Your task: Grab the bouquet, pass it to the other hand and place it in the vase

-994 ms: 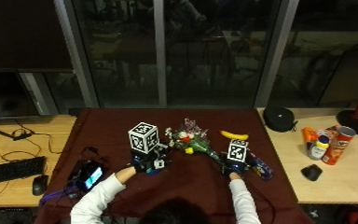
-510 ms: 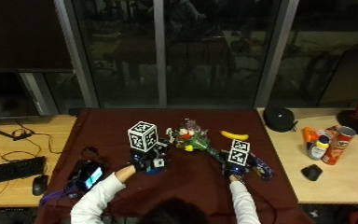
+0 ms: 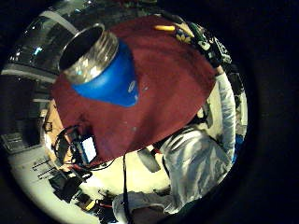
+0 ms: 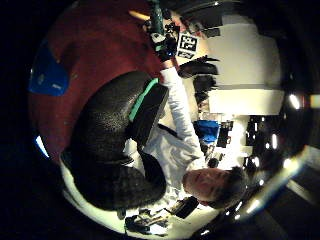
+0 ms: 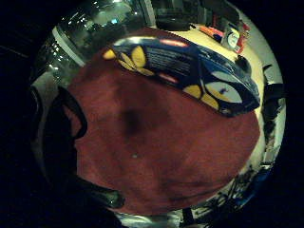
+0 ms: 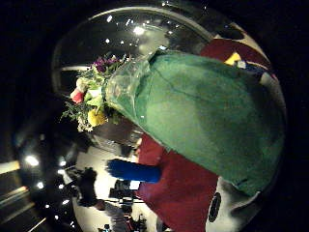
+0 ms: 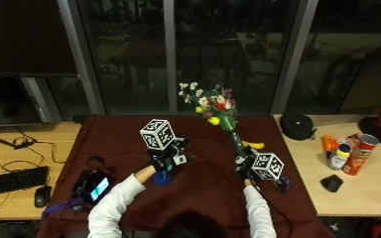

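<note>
A dark red cloth [image 7: 204,183] covers the middle of a wooden table [image 7: 375,193]. Large dark windows [image 7: 243,54] with grey frames fill the upper part of the frame.

The person wears a white long-sleeved top; both sleeves [image 7: 114,201] run down the forearms to the wrists and show soft folds along their length. Each hand is covered by a black glove. The left hand [image 7: 162,162] and the right hand [image 7: 248,168] both look dark and bulky from above, the glove fabric meeting the white cuffs at the wrist. In the left thumb side palm view the glove's surface close to the camera shows a fine, pebbled black texture, with a green strip along one edge. The top of the head [image 7: 192,225], with dark hair, shows at the lower edge of the outside view.
</note>
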The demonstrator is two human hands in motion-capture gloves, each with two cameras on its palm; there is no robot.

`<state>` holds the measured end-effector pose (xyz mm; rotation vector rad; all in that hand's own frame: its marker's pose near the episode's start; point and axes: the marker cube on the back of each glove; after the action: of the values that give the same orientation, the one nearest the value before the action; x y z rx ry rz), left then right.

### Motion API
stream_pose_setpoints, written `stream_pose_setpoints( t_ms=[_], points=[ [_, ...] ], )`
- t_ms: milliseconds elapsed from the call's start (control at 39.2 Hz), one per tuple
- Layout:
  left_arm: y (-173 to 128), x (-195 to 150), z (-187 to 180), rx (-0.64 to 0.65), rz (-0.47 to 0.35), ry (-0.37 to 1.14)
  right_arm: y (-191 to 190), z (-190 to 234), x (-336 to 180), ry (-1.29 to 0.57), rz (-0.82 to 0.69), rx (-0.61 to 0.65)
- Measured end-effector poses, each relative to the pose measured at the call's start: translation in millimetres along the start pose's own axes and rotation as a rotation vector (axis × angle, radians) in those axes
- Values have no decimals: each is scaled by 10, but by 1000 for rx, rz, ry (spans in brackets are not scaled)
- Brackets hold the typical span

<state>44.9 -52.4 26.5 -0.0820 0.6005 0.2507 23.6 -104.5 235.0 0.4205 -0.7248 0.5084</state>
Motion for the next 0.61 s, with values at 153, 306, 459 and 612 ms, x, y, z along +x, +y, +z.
stream_pose_setpoints(
  t_ms=[153,306,459,612],
  points=[
    [-258,213,-174,181,12,60,-45,-232,-367,-323,-141,115],
    [-574,457,-260,286,23,286,108,-288,-611,-579,-168,73],
    [-940,814,-279,306,29,640,312,-308,-880,-759,-222,54],
    [-1277,989,-144,302,-2,890,476,-313,-1134,-823,-253,19]
  ],
)
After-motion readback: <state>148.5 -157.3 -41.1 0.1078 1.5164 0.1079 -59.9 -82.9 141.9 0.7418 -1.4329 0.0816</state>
